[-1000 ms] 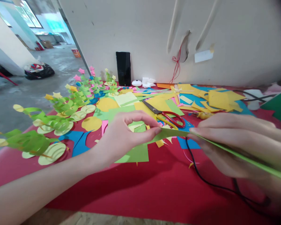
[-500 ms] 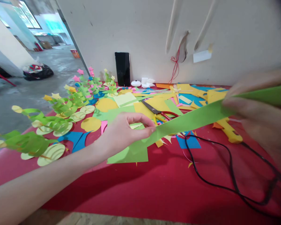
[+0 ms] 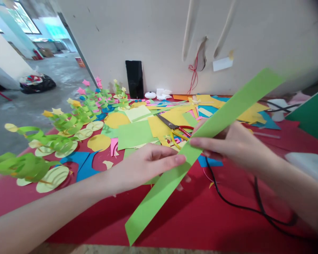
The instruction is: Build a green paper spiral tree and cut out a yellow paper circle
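A long green paper strip (image 3: 159, 201) slants across the middle of the view, its lower end near the table's front edge and its upper end against the pale wall. My left hand (image 3: 159, 164) pinches it below the middle, thumb on top and fingertips showing underneath. Higher up, my right hand (image 3: 222, 139) grips the same strip between thumb and fingers. Behind the hands lie scissors (image 3: 172, 125) with red and yellow handles, partly hidden by the strip. Green paper sheets (image 3: 136, 134) and yellow paper (image 3: 159, 128) are spread beside them.
Curled green paper plants (image 3: 26, 167) with pale round bases line the left side. A phone (image 3: 134, 79) leans on the wall (image 3: 159, 31). Paper scraps (image 3: 251, 113) cover the back of the red table (image 3: 100, 218). A black cord (image 3: 235, 206) loops at right.
The strip has swung from stretched sideways to a steep diagonal. My right hand has moved left and closer to my left hand, and the strip's lower end now hangs past my left hand.
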Demonstrator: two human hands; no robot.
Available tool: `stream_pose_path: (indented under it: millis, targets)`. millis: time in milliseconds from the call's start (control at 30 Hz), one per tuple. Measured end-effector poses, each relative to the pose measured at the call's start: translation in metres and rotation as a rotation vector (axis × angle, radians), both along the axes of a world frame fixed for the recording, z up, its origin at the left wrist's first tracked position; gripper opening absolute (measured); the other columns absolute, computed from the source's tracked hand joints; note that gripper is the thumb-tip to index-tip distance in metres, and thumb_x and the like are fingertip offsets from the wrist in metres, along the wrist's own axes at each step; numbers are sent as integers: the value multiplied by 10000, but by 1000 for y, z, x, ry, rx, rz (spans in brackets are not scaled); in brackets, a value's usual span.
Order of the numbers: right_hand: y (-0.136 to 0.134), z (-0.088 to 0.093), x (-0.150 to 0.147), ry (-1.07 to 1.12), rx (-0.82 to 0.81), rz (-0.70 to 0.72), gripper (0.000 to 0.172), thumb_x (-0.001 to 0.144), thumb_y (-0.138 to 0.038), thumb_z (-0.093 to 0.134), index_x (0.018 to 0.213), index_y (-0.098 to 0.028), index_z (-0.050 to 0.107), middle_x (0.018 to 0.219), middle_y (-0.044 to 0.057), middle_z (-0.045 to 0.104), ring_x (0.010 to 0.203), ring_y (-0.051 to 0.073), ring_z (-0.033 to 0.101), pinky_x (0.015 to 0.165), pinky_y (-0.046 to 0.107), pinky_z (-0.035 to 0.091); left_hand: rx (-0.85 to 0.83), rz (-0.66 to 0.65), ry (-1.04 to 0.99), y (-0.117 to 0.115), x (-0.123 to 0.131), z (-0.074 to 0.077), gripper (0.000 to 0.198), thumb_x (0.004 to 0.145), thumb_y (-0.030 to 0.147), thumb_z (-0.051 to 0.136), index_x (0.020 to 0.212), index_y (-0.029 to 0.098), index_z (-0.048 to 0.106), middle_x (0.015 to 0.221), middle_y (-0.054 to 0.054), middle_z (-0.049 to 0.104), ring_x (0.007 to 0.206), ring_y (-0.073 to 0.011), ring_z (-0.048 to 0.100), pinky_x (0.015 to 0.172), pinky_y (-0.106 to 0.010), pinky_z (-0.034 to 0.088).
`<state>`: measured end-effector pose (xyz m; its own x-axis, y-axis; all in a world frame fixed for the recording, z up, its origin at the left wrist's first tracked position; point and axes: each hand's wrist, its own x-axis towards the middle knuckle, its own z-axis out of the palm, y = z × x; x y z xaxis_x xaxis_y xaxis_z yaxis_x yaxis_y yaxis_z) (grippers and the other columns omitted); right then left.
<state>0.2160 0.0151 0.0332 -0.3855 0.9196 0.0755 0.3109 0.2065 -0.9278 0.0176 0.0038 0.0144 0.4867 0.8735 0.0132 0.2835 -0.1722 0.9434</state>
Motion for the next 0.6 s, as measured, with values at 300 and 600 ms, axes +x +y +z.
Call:
stream_pose_path:
  millis: [300, 600]
  targets:
    - [11, -1, 19, 126, 192, -222, 158, 669, -260, 717, 697, -152, 606, 515, -34, 505, 402, 40, 418, 319, 143, 306, -590, -231, -99, -5, 2, 3, 277, 842, 340, 499, 677, 143, 602, 694, -38, 697, 537, -139, 655, 507, -208, 529]
    - [30, 18, 46, 278, 193, -339, 153, 632, -89, 694, 551, -107, 565, 448, -41, 454, 351, 15, 395, 296, 128, 272, -590, -247, -105, -2, 0, 0, 351, 853, 351, 498, 653, 101, 642, 607, -50, 685, 551, -139, 665, 494, -160, 502]
